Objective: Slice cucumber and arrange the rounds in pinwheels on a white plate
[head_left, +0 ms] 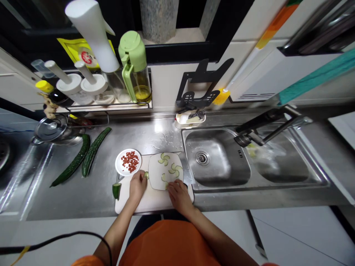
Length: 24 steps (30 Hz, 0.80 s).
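My left hand is closed, pinching a few pale green cucumber slices at the left edge of a white square plate. Over the plate's lower right edge, my right hand has its fingertips together on a cucumber slice. Curved slices lie on the plate in pinwheels, with a partial one near my right fingers. Plate and hands are above a white cutting board. A cut cucumber chunk rests at the board's left edge. Partly behind my right hand is a knife blade.
A round white plate of chopped red bits stands to the left of the square plate. Two whole cucumbers lie farther left, near a lidded pot. A double sink is on the right; an oil bottle stands on the rack behind.
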Tool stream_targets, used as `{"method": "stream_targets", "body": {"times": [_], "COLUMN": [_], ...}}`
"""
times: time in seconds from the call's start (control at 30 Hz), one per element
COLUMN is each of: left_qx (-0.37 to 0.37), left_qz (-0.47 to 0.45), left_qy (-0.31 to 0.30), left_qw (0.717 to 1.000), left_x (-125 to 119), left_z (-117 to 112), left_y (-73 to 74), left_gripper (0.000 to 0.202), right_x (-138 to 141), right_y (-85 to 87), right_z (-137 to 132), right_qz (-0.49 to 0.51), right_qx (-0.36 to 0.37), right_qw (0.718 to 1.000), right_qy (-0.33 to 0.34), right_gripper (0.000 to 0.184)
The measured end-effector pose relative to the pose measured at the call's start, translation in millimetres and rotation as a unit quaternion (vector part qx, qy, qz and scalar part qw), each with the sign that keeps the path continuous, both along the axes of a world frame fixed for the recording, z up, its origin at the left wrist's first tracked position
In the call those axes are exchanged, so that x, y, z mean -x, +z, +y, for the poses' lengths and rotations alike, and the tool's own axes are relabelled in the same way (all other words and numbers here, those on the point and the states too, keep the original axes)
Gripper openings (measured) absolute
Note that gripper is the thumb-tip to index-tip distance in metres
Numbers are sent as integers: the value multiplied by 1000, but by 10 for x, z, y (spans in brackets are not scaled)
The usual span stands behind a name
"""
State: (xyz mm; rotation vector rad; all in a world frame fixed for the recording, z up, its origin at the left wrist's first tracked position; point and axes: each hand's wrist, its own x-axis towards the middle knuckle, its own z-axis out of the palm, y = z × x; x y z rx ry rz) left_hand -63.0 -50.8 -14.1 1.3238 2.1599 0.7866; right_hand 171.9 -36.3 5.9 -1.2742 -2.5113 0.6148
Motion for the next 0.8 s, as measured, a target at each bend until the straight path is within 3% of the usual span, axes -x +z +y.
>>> {"method": "stream_targets", "body": {"times": [0.23, 0.37, 0.47, 0.63, 0.8], "left_qx": [13, 7, 19, 59, 89], "left_qz": [-50, -122, -164, -252, -366], "left_qy": [22, 31, 27, 4, -35], "left_qw": [998, 992, 986, 966, 926], "left_x": [47, 102, 133, 49, -130], "left_z": [-21, -55, -59, 23, 151], "left_y": [-12, 33, 139, 440, 632], "left_gripper": [20, 24, 28, 35, 33], "right_x": [16, 83, 174, 367, 493], "right_y": [-34, -7, 18, 73, 202], "right_z": [6, 68, 156, 321, 446], "right_qz": [27, 72, 115, 184, 230], "right_qx": [7, 18, 24, 66, 178], "right_qw": [1000, 997, 993, 980, 953], "right_qy": [-8, -20, -23, -39, -82], "right_gripper": [24, 24, 23, 22, 15]}}
